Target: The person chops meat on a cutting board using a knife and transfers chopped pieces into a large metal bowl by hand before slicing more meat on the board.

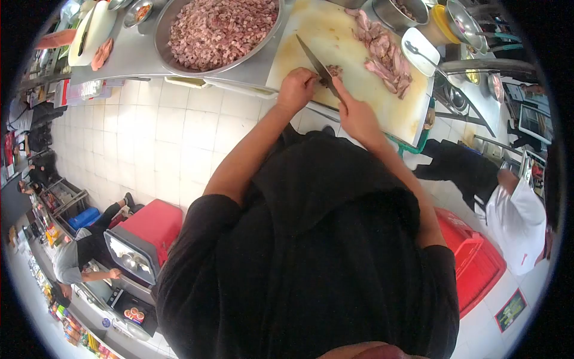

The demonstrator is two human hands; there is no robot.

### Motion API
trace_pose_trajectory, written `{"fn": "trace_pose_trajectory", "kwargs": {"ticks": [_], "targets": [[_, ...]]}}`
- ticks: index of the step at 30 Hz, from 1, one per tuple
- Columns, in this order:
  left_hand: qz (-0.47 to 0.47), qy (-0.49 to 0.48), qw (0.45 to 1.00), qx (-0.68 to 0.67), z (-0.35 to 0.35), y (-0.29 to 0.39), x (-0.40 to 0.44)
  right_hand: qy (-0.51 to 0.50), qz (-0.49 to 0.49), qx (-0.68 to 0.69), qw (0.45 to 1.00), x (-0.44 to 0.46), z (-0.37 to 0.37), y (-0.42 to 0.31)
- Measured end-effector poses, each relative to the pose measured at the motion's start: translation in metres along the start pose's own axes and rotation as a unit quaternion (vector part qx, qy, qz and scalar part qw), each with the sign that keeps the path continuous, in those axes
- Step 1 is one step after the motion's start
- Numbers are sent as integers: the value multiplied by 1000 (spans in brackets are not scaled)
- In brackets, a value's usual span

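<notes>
My right hand (357,117) is wrapped round the handle of a large knife (317,63), whose blade points up and left over a stained cutting board (353,54). Just left of the blade is my left hand (296,87), its fingers curled together at the board's near edge; what they hold, if anything, is hidden. A small heap of chopped meat (333,71) lies beside and partly behind the blade. Farther right on the board are strips of meat (385,55). To the left, a big metal bowl (269,37) is full of diced meat (218,30).
A white tray with a spoon (420,52) overlaps the board's right side, near a metal pot (402,13). At far left another knife (85,36) lies on a white board. Red bins (472,263) stand on both sides; a person in white (511,221) is at right.
</notes>
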State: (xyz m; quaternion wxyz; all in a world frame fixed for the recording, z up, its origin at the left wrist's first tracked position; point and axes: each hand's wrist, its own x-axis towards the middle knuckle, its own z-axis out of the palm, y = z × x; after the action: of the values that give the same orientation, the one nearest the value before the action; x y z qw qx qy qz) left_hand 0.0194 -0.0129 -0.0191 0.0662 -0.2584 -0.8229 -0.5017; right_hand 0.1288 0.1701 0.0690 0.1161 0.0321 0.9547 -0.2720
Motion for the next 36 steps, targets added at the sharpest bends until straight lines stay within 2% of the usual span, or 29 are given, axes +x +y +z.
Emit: {"fn": "trace_pose_trajectory", "kwargs": {"ticks": [2, 5, 11, 14, 20, 23, 26, 29, 36], "targets": [[14, -4, 1000, 13, -1, -1, 5, 57, -29, 18, 998, -6, 28, 16], [8, -23, 1000, 15, -1, -1, -3, 53, -54, 20, 997, 5, 14, 16], [-28, -6, 999, -22, -2, -12, 1, 61, 26, 129, 989, -5, -27, -2], [-35, -13, 999, -13, -3, -17, 2, 105, -12, 139, 985, -13, -13, 4], [-17, -9, 997, 72, -20, -11, 5, 47, 62, 155, 985, -16, -3, -8], [-15, -15, 996, 82, -23, -12, 2, 49, 40, 149, 987, -18, -5, -16], [-9, -6, 998, 69, -25, -13, 1, 102, -52, 144, 983, -13, 2, -17], [-7, -13, 998, 57, -26, -13, -1, 89, -32, 105, 990, -8, -2, -30], [-27, -7, 1000, 9, -36, -11, -2, 129, -21, 127, 983, 6, 30, -37]]}}
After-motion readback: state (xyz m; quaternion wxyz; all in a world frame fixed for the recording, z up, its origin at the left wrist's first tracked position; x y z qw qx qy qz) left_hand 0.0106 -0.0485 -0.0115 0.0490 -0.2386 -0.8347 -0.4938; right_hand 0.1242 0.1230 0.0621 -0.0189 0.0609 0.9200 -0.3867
